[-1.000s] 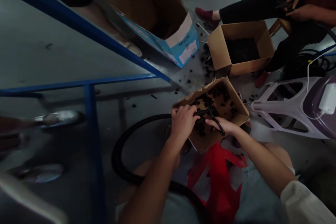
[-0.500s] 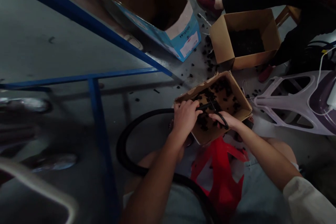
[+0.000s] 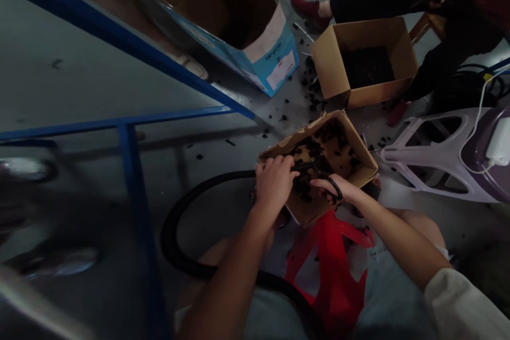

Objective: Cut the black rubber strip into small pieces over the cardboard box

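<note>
1. Gripping the black hose (image 3: 187, 191) near its end, your left hand (image 3: 274, 183) has its fingers wrapped tight around it over the near cardboard box (image 3: 360, 155) at frame centre.
2. Your right hand (image 3: 338, 188) pinches a thin black loop (image 3: 336, 187) beside that end, fingers narrow.
3. Small black parts (image 3: 338, 143) lie in the box, within reach of both hands.
4. The hose curves down to the lower left of the frame, across the floor.
</note>
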Motion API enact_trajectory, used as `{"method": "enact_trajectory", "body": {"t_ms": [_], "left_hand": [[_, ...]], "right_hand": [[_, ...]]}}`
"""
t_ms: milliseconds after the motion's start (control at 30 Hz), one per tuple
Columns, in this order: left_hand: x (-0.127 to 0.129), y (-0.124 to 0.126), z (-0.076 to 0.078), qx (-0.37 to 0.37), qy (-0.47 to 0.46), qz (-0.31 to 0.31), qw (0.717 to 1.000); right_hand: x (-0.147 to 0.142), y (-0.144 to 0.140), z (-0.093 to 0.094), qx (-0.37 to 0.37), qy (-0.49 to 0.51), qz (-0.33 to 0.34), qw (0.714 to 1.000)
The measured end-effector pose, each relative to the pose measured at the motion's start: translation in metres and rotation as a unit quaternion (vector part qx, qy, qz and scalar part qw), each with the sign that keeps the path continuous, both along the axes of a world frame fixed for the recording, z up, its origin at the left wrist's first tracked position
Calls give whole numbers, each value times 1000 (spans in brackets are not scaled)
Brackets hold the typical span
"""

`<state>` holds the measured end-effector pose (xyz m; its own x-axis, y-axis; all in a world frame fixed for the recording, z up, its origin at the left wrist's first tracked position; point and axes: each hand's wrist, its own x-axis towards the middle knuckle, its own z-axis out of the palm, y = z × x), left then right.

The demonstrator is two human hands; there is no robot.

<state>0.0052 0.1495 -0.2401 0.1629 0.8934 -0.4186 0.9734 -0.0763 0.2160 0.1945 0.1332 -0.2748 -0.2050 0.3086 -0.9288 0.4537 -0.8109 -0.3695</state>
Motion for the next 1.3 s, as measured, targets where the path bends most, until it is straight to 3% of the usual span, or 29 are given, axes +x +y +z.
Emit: {"method": "enact_trajectory", "body": {"t_ms": [200,367,533,733,900,1133,1300], "left_hand": [[1,-1,0,11,1,-10,1000],[3,-1,2,22,5,-9,1000],[1,0,2,21,-1,-22,1000],[0,-1,-1,32,8,-20,999],[1,0,0,16,12,-14,1000],[0,1,1,15,20,-8,1000],[1,0,1,-3,0,-21,1000]], "right_hand": [[2,-1,-4,22,66,-26,997],[1,-8,-8,12,25,16,1000],[0,-8,-11,55,61,-8,997],[2,-5,-4,6,11,33,999],[4,-6,-10,74,74,16,994],[4,-4,-6,4,49,53,997],[4,-3,-8,21,88,-10,996]]}}
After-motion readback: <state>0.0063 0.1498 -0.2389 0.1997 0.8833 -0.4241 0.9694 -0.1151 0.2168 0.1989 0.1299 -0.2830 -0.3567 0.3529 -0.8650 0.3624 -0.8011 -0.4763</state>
